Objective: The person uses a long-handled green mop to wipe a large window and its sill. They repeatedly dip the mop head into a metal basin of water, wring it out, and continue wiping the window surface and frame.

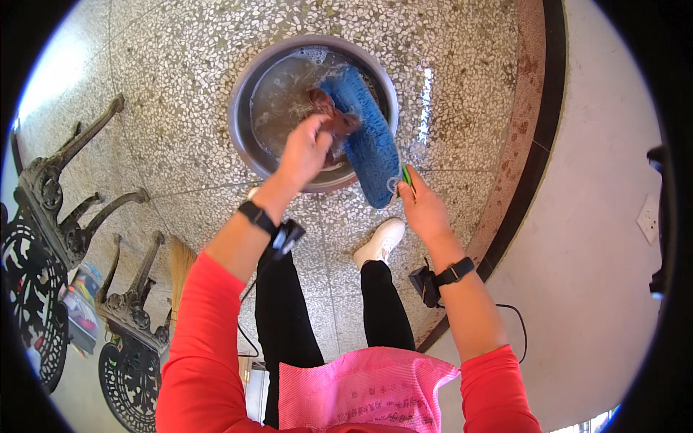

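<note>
A round metal basin (242, 142) of murky, foamy water stands on the speckled floor. My left hand (306, 149) grips a wet reddish-brown cloth (338, 122) over the water, against a long blue fluffy pad (373, 146), likely a duster or mop head. The pad slants across the basin's right side, and its near end sticks out over the rim. My right hand (419, 203) holds a green part (406, 176) at the pad's near end, where a clear ring (393, 185) shows. The far end of the pad lies in the basin.
Ornate dark metal chairs (130, 308) lie tipped at the left, their legs pointing towards the basin. Beside them are a straw broom (181, 265) and a heap of mixed items (84, 308). A curved dark-edged wall base (533, 157) runs along the right. My white shoe (380, 241) is near the basin.
</note>
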### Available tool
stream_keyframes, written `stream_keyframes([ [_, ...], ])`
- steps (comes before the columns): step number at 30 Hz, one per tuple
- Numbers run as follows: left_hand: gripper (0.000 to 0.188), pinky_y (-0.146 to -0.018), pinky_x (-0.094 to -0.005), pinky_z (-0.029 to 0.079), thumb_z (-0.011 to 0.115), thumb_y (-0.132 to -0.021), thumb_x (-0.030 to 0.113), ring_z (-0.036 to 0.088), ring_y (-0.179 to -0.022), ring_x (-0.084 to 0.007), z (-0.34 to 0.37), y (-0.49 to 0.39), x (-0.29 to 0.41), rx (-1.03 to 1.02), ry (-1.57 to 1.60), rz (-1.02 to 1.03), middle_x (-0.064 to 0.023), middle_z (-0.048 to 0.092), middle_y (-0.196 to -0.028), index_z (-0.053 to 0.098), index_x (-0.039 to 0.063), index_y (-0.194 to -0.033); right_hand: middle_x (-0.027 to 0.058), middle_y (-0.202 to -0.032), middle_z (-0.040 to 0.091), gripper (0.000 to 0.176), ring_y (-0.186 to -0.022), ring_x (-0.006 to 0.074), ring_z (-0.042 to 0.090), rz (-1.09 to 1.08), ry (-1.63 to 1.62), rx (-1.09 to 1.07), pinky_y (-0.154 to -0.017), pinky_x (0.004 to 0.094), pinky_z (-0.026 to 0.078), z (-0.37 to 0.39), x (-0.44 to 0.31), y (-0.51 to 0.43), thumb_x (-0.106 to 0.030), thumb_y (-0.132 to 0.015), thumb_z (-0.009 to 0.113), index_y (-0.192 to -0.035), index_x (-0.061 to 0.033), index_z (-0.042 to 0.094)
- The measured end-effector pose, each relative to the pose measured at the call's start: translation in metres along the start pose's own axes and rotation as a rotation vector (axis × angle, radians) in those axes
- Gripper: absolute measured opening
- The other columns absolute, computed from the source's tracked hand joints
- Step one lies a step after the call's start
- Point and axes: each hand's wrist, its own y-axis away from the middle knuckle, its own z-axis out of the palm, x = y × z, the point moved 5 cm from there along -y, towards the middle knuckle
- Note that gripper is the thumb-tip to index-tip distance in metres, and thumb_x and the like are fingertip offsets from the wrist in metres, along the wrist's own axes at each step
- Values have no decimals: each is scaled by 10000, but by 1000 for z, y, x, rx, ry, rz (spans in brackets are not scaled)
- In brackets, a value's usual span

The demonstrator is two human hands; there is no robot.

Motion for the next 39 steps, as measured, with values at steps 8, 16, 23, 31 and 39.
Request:
stream_keyframes([
  [8, 366, -989, -468, 345, 677, -841, 134, 421, -1107, -461, 58, 44, 40, 138, -166, 154, -279, 376, -1228, 511, 118, -1166, 175, -832, 687, 616, -757, 380, 679, -10, 279, -29, -669, 506, 533, 6, -42, 13, -339, -927, 549, -1474, -246, 281],
  [16, 412, -979, -505, 348, 529, -888, 175, 452, -1060, -490, 65, -9, -29, 458, 87, -73, -379, 452, -1148, 378, -24, -1217, 251, -823, 674, 331, -786, 452, 659, -10, 204, -38, -695, 554, 521, 41, -45, -5, -328, -922, 561, -1162, -139, 433],
  [23, 402, -713, -393, 543, 537, -928, 198, 624, -867, -254, 32, -63, -73, 411, 807, -547, -150, 562, -1084, 342, 39, -1242, 221, -801, 680, 388, -775, 425, 663, -70, 204, -16, -696, 524, 527, 41, -40, -32, -375, -917, 576, -1174, -116, 446],
  [31, 352, -661, -418, 587, 549, -917, 134, 643, -881, -227, 22, -65, -53, 261, 761, -440, -131, 579, -1070, 386, 44, -1215, 304, -1243, 462, 1001, -1056, 473, 576, -108, -62, 249, -854, 500, 502, 3, -19, -49, -521, -789, 720, -1474, -39, 172],
  [39, 313, -726, -486, 608, 477, -946, 146, 669, -907, -273, -3, -27, -26, 169, 1023, -401, -168, 588, -1126, 370, 43, -1221, 289, -1353, 482, 999, -1216, 345, 534, -223, -365, -149, -990, 378, 442, -4, -15, -112, -581, -790, 707, -1461, 35, 296],
])
